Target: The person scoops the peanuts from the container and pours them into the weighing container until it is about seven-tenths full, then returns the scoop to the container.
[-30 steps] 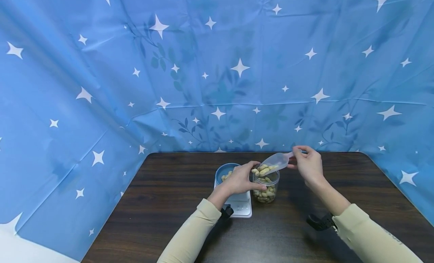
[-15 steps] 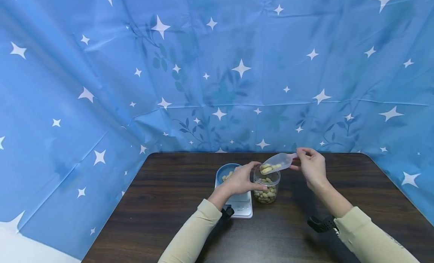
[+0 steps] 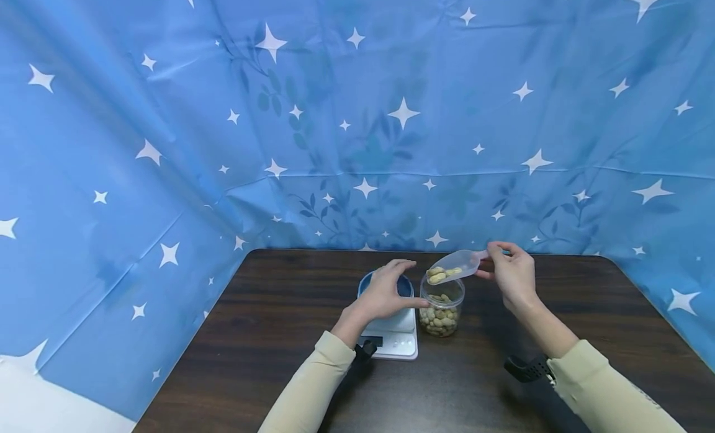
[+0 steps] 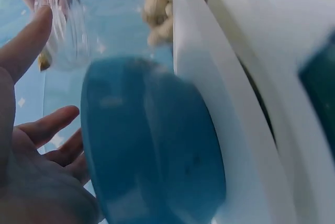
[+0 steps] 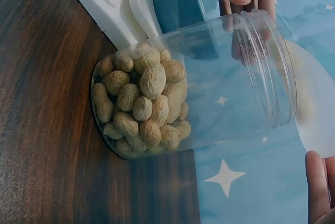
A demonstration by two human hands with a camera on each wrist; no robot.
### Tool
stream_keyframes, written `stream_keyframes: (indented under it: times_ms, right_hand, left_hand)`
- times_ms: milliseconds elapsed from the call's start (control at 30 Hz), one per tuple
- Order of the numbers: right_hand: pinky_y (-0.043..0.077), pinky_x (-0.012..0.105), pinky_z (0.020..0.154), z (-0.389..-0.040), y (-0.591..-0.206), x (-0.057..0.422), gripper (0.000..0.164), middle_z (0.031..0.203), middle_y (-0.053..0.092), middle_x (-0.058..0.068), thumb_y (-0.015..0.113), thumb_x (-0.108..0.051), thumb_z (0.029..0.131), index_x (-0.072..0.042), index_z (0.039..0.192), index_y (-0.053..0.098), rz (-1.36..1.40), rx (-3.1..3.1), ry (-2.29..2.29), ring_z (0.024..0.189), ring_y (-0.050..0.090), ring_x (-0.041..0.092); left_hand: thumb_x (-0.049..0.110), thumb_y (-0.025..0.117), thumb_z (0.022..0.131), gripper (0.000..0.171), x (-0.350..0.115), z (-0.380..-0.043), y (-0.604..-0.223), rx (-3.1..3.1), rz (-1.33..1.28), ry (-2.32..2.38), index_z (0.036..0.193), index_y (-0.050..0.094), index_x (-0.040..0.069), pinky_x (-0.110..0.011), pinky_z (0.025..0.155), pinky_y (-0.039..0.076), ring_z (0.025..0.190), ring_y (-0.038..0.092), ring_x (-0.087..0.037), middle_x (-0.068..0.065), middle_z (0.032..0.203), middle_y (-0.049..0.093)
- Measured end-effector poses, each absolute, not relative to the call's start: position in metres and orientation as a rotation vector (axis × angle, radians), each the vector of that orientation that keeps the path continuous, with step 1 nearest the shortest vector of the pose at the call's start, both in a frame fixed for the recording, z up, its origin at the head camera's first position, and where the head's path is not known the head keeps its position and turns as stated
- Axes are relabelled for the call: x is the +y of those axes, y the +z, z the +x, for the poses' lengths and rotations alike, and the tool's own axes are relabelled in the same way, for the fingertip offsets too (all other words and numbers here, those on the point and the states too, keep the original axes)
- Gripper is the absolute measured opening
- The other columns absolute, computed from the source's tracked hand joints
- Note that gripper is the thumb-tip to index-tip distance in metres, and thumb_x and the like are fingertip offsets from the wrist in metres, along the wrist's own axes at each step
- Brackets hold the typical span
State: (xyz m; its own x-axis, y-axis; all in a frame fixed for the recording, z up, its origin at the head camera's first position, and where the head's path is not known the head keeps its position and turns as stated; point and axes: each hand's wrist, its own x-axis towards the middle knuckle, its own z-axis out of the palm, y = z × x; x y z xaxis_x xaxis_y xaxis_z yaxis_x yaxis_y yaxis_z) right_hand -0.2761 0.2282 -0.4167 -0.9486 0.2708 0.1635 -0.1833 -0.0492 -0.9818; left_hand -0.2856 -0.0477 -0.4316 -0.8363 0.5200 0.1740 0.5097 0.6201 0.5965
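My right hand (image 3: 512,275) pinches the handle of a translucent plastic scoop (image 3: 465,260). Several unshelled peanuts (image 3: 438,275) lie in the scoop, which is tilted with its lip over the mouth of a clear screw-neck jar (image 5: 209,93). More peanuts (image 5: 152,93) fill the lower part of that jar, which stands upright on the table. My left hand (image 3: 382,293) is spread with thumb and fingers apart over a blue bowl (image 4: 152,145), its thumb tip near the jar's side. It hides most of the bowl in the head view.
The bowl sits on a white kitchen scale (image 3: 401,345) with a small dark display, just left of the jar. All stand on a dark wood-grain table (image 3: 268,352). A blue star-patterned cloth (image 3: 368,110) hangs behind the table's far edge.
My left hand has come away from the jar, moving left over the bowl. The scoop first drew back slightly right, its peanuts shifting inward, then stayed nearly still over the jar.
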Motion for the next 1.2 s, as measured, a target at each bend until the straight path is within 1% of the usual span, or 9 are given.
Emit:
stream_keyframes:
  times_ms: [133,233,467,567,700,933,1100,1200]
  right_hand:
    - [0.06,0.03,0.069,-0.279,-0.416,0.225,0.045,0.084,0.073,-0.005,0.053,-0.02,0.109,0.013,0.138,0.043,-0.081,-1.948,2.071,0.079,0.071,0.005]
    - [0.06,0.031,0.07,-0.281,-0.413,0.222,0.044,0.086,0.072,-0.003,0.053,-0.02,0.109,0.013,0.136,0.044,-0.067,-1.955,2.073,0.079,0.071,0.006]
    - [0.06,0.03,0.071,-0.281,-0.406,0.213,0.051,0.085,0.07,-0.005,0.053,-0.023,0.109,0.016,0.14,0.04,-0.054,-1.996,2.043,0.079,0.07,0.006]
    - [0.06,0.03,0.071,-0.283,-0.405,0.209,0.05,0.085,0.071,-0.005,0.052,-0.022,0.109,0.016,0.139,0.041,-0.049,-1.994,2.041,0.079,0.07,0.006]
    - [0.059,0.03,0.071,-0.285,-0.406,0.204,0.046,0.088,0.071,-0.001,0.051,-0.021,0.109,0.015,0.136,0.042,-0.044,-2.011,2.026,0.079,0.07,0.006]
    - [0.059,0.03,0.074,-0.29,-0.406,0.197,0.048,0.097,0.071,0.009,0.049,-0.023,0.11,0.014,0.139,0.043,-0.046,-2.071,1.981,0.082,0.069,0.006]
    - [0.059,0.031,0.075,-0.295,-0.406,0.191,0.046,0.102,0.069,0.016,0.048,-0.022,0.109,0.012,0.141,0.044,-0.05,-2.104,1.975,0.083,0.069,0.009]
    - [0.06,0.032,0.074,-0.297,-0.405,0.187,0.045,0.102,0.07,0.018,0.048,-0.021,0.109,0.011,0.141,0.045,-0.053,-2.112,1.969,0.081,0.069,0.008]
  left_hand:
    - [0.051,0.077,0.09,0.08,-0.063,-0.287,-0.433,2.865,0.893,1.034,0.156,0.045,0.018,-0.055,0.12,0.017,0.144,0.038,-0.026,-0.005,0.157,0.042]
    - [0.05,0.078,0.09,0.08,-0.074,-0.287,-0.434,2.9,0.854,1.052,0.155,0.046,0.016,-0.056,0.119,0.015,0.144,0.038,-0.026,-0.007,0.157,0.041]
    - [0.056,0.083,0.082,0.096,-0.097,-0.288,-0.438,2.897,0.73,1.08,0.158,0.04,0.015,-0.061,0.118,0.013,0.147,0.031,-0.034,-0.009,0.16,0.035]
    - [0.058,0.083,0.081,0.102,-0.103,-0.287,-0.44,2.882,0.7,1.066,0.16,0.037,0.014,-0.061,0.118,0.013,0.147,0.028,-0.037,-0.01,0.162,0.033]
    - [0.061,0.082,0.08,0.105,-0.11,-0.288,-0.443,2.866,0.678,1.032,0.162,0.033,0.015,-0.061,0.118,0.015,0.148,0.028,-0.037,-0.009,0.163,0.031]
    - [0.06,0.085,0.077,0.115,-0.116,-0.286,-0.445,2.811,0.637,0.961,0.164,0.025,0.013,-0.06,0.117,0.021,0.146,0.033,-0.033,-0.012,0.164,0.029]
    - [0.059,0.086,0.076,0.118,-0.118,-0.286,-0.446,2.765,0.62,0.966,0.164,0.023,0.011,-0.062,0.114,0.027,0.145,0.034,-0.037,-0.015,0.163,0.03]
    - [0.059,0.086,0.076,0.119,-0.117,-0.286,-0.447,2.752,0.61,0.98,0.164,0.023,0.01,-0.062,0.112,0.031,0.145,0.033,-0.041,-0.015,0.163,0.029]
